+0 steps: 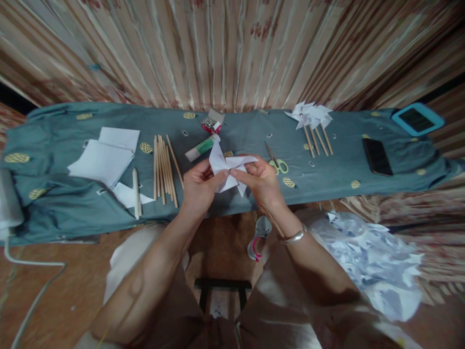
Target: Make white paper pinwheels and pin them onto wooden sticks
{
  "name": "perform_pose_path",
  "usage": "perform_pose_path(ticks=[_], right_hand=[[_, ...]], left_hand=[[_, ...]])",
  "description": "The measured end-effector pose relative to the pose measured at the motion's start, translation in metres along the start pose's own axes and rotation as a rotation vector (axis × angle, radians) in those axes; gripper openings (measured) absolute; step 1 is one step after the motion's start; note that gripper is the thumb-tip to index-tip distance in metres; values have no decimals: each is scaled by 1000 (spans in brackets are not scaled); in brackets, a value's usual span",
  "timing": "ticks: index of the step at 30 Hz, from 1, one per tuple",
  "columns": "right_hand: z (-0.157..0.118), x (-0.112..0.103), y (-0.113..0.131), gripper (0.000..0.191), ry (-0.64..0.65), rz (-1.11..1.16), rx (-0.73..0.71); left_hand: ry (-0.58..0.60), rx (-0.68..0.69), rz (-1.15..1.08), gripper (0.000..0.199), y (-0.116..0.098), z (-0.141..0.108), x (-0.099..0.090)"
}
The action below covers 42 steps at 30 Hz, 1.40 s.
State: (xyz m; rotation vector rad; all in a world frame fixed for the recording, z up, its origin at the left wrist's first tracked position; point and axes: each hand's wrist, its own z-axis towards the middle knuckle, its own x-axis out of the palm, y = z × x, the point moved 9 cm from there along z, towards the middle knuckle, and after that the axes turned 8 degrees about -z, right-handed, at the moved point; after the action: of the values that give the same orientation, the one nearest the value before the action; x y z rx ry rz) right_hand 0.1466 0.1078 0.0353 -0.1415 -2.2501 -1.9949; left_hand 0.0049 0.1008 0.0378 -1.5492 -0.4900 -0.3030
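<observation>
A white paper pinwheel [218, 159] with folded blades is held between my two hands over the table's front edge. My left hand [199, 184] grips its left side, thumb pressed near the centre. From the right, my right hand [262, 180] pinches it, its thumb meeting the other at the middle. A thin wooden stick [276, 226] shows beside my right wrist; its upper end is hidden. Just right of my right hand lie scissors [282, 166] with light green handles. Behind my left hand is a green and white tube [202, 148], close to a small open red box [212, 125] of metal bits.
Wooden sticks [165, 169], white paper sheets [101, 162] and a white pen-like rod [135, 194] lie left. Pinwheels on sticks [314, 116], a phone [378, 156] and a blue-framed device [417, 119] lie right. A bag of paper pieces [374, 266] sits below the table.
</observation>
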Motion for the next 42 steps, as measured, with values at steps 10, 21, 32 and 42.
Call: perform_pose_path(ticks=[10,21,32,42], right_hand=[[5,6,-7,45,-13,108,15],[11,14,-8,49,0,73,23],[16,1,-4,38,-41,157,-19],[9,-15,5,38,-56,158,-36]], left_hand=[[-6,11,-32,35,1,5,-1],[-94,-13,-49,42,-1,4,-16],[-200,94,313,48,-24,19,-74],[-129,219,1396,36,-36,43,-92]])
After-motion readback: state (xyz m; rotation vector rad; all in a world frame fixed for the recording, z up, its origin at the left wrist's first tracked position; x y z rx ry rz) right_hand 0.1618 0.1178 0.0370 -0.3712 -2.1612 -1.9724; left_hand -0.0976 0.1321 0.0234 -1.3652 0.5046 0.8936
